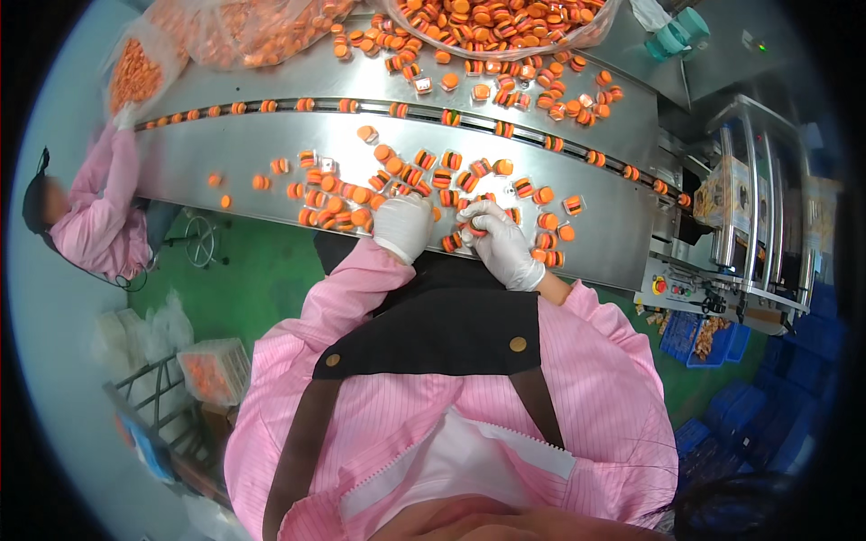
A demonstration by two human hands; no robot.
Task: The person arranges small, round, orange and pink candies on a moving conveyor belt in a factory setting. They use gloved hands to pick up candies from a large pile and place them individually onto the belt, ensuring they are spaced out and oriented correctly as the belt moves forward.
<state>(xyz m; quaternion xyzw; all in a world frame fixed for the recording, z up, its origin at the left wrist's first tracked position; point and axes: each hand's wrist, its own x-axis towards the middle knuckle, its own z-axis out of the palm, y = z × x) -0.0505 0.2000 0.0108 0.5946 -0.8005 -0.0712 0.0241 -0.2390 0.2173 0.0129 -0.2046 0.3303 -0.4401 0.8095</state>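
My left hand, in a white glove, rests at the near edge of the steel table, its fingers over burger-shaped candies; whether it grips one cannot be told. To its right, my right hand, also gloved, has its fingers curled around a burger-shaped candy. Orange candies with red, dark and green layers lie loose around both hands, several in small clear plastic trays. Beyond them a narrow conveyor channel carries a spaced row of the same candies across the table.
Large clear bags of candies stand at the far side. At the left, a co-worker in pink reaches to the channel's end. A packaging machine stands at the right, with blue crates below. A wheeled stool is at lower left.
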